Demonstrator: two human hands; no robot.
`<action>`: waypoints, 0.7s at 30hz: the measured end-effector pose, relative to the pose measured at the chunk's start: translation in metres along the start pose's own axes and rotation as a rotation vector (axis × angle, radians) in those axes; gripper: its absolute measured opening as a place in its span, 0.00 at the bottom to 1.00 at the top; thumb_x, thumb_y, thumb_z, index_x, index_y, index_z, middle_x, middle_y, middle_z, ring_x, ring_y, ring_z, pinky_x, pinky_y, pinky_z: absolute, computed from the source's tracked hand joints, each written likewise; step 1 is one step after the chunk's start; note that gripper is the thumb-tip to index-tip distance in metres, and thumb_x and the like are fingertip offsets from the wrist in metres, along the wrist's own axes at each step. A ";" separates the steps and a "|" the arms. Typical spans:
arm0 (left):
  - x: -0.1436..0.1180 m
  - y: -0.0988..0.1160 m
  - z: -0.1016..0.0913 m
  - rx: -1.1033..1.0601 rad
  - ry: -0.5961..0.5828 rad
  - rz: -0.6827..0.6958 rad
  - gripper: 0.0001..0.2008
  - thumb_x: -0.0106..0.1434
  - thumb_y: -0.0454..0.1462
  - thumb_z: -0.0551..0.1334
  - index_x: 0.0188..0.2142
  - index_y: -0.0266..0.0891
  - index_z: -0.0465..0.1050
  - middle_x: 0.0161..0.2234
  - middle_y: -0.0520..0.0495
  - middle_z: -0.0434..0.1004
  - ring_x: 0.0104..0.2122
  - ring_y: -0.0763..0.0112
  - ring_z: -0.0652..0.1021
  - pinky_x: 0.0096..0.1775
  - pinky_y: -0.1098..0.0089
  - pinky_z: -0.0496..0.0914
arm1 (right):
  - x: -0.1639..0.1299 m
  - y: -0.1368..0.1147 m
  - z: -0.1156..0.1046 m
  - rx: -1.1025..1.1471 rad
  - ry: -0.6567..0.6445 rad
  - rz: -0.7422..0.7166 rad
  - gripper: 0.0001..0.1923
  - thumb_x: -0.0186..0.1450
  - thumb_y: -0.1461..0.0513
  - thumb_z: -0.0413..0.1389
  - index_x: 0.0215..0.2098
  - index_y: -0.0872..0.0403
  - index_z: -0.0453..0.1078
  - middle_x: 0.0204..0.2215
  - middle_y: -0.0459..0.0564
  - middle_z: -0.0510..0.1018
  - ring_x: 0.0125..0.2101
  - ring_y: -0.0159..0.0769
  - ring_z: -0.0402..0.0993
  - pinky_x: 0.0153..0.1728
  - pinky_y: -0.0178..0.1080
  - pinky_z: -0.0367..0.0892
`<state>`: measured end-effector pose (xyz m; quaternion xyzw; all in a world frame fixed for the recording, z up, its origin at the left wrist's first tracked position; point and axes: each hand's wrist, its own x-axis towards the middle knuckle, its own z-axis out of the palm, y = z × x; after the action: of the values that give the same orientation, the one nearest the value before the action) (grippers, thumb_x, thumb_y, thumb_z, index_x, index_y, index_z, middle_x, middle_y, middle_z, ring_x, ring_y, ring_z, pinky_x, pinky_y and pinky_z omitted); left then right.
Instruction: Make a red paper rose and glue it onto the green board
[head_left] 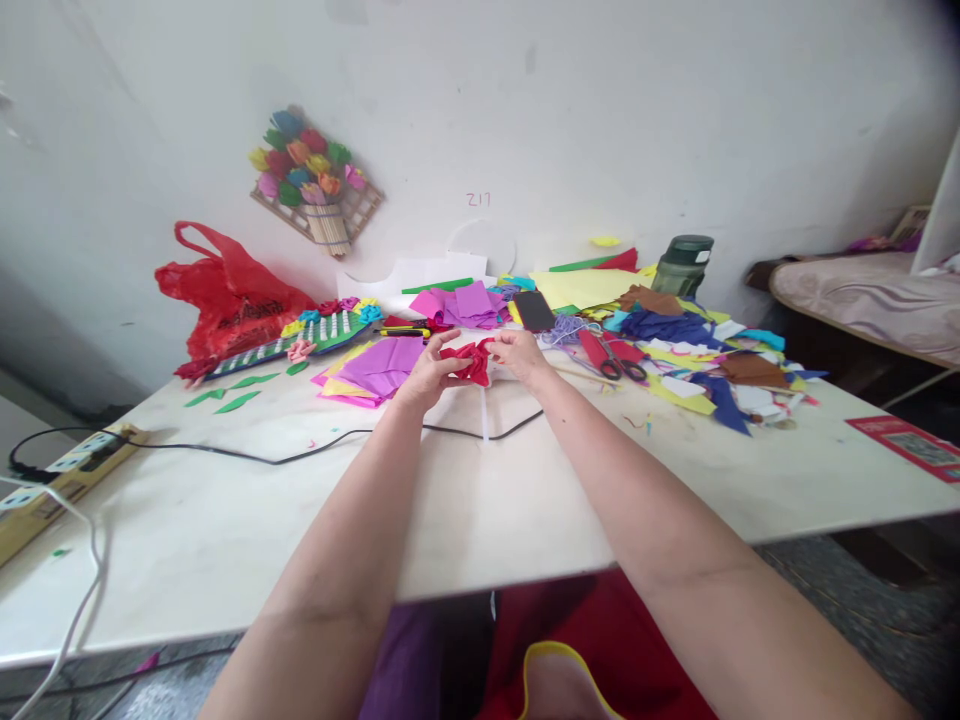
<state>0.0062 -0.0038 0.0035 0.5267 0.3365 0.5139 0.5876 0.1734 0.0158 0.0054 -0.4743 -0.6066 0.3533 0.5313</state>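
A crumpled red paper flower [472,364] is held above the table between my two hands. My left hand [429,376] grips its left side, thumb below and fingers above. The fingertips of my right hand [520,356] pinch its upper right edge. Below the flower a thin white strip [484,415] points down toward me; how it joins the flower is hidden. Purple paper sheets [382,368] lie just left of my left hand. Beyond my right hand are a dark phone-like slab [534,311] and red-and-black scissors [621,366].
Paper scraps [667,328] pile up at the right, before a green bottle [682,264]. At the left lie a red plastic bag [225,300], a board of paper flowers [322,335] and green paper leaves [238,402]. A black cable [277,461] crosses the table near my wrists.
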 end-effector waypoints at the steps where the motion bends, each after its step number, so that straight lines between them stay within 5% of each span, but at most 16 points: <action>1: -0.001 0.001 -0.001 0.006 -0.009 -0.019 0.33 0.43 0.32 0.69 0.50 0.42 0.62 0.33 0.51 0.75 0.32 0.68 0.78 0.37 0.58 0.74 | -0.001 -0.001 -0.001 -0.006 -0.009 -0.007 0.08 0.48 0.59 0.56 0.16 0.53 0.63 0.15 0.42 0.66 0.22 0.31 0.65 0.27 0.36 0.62; 21: 0.000 0.003 -0.006 0.209 -0.136 -0.066 0.24 0.41 0.34 0.69 0.40 0.36 0.68 0.29 0.48 0.78 0.26 0.69 0.78 0.32 0.66 0.73 | -0.005 -0.004 -0.003 -0.151 -0.139 -0.179 0.09 0.50 0.58 0.53 0.17 0.55 0.63 0.16 0.40 0.61 0.23 0.28 0.57 0.27 0.34 0.53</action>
<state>0.0000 -0.0019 0.0050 0.6071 0.3647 0.4196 0.5677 0.1757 0.0097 0.0084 -0.4312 -0.7070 0.2896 0.4800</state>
